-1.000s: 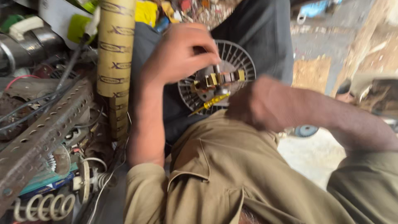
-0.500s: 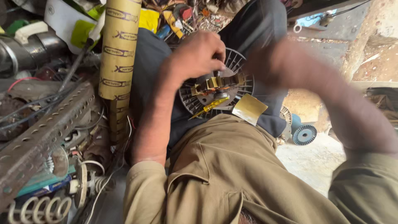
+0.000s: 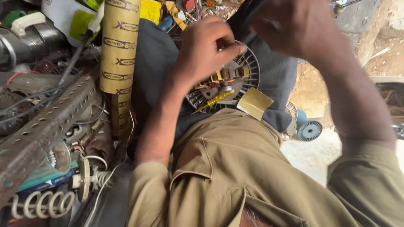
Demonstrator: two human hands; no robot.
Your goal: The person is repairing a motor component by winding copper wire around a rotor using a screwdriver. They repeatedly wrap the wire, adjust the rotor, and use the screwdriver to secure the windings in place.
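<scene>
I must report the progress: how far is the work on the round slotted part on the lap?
Done: the round slotted part lies on the lap, with brass-coloured pieces across its middle. In hand: the left hand presses on it; the right hand is raised above, blurred. Left: a yellow-handled screwdriver and a tan paper square lie unused at its edge.

My left hand (image 3: 206, 52) reaches forward from a bare, nearly straight forearm, fingers (image 3: 229, 50) curled downward with the tips bunched together. My right hand (image 3: 294, 25) is raised higher and blurred, knuckles outward, so I can't tell its grip. The right forearm angles steeply down to an olive sleeve.
</scene>
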